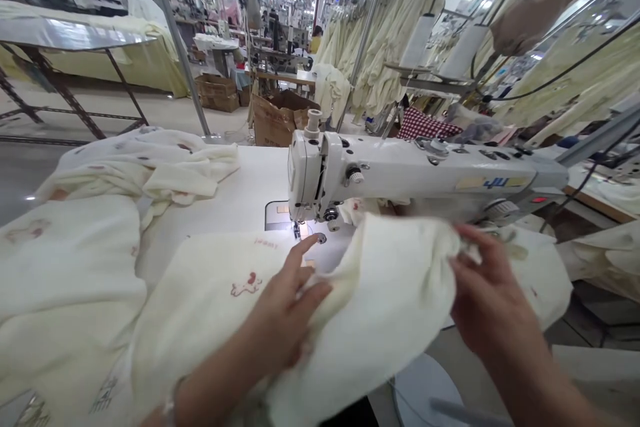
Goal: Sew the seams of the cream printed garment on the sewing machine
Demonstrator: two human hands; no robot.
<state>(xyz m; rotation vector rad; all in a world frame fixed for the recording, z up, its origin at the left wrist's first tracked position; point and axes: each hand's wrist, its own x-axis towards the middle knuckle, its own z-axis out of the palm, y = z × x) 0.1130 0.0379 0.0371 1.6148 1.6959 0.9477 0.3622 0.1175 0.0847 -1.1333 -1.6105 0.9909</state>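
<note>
A cream fabric piece (pixel 390 287) with small printed figures stretches between my two hands in front of a white sewing machine (pixel 425 170). My left hand (pixel 283 310) grips a fold of it, with the index finger reaching out close to the lit needle area. To the right, slightly blurred, my right hand (pixel 487 290) pinches the raised edge of the same fabric between thumb and fingers. Under and left of my left hand, a printed part of the cloth (pixel 210 287) lies flat on the machine table (pixel 255 167). The fabric's underside is hidden.
Crumpled cream garments (pixel 135 167) are heaped at the table's left. Behind the machine stand a cardboard box (pixel 280 123) and a metal pole (pixel 177 40). Thread cones (pixel 463 53) sit on a stand at upper right, near hanging cream garments (pixel 385 33).
</note>
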